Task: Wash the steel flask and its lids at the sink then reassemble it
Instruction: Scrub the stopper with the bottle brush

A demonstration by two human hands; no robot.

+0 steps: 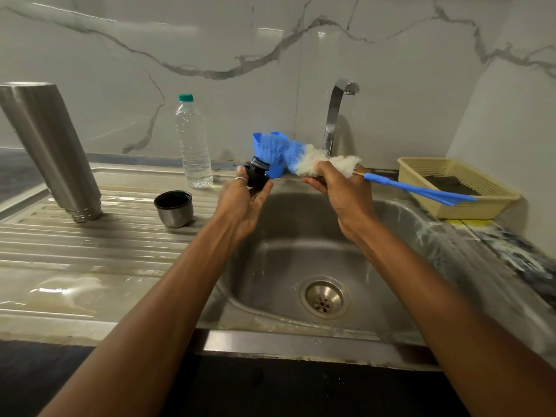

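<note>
The steel flask (48,145) stands upside down, mouth on the drainboard at the left. Its steel cup lid (174,208) sits open side up beside it. My left hand (243,200) grips the black inner stopper lid (258,175) above the sink's left rim. My right hand (337,188) holds a bottle brush (301,156) by its white bristle section, the blue bristle tip touching the stopper. The brush's blue handle (421,191) points right.
The steel sink (301,224) with its drain (324,297) lies below my hands, the tap (338,112) behind. A clear water bottle (192,142) stands at the back of the drainboard (75,251). A blue holder (275,170) sits behind the stopper; a beige basket (481,203) stands at the right.
</note>
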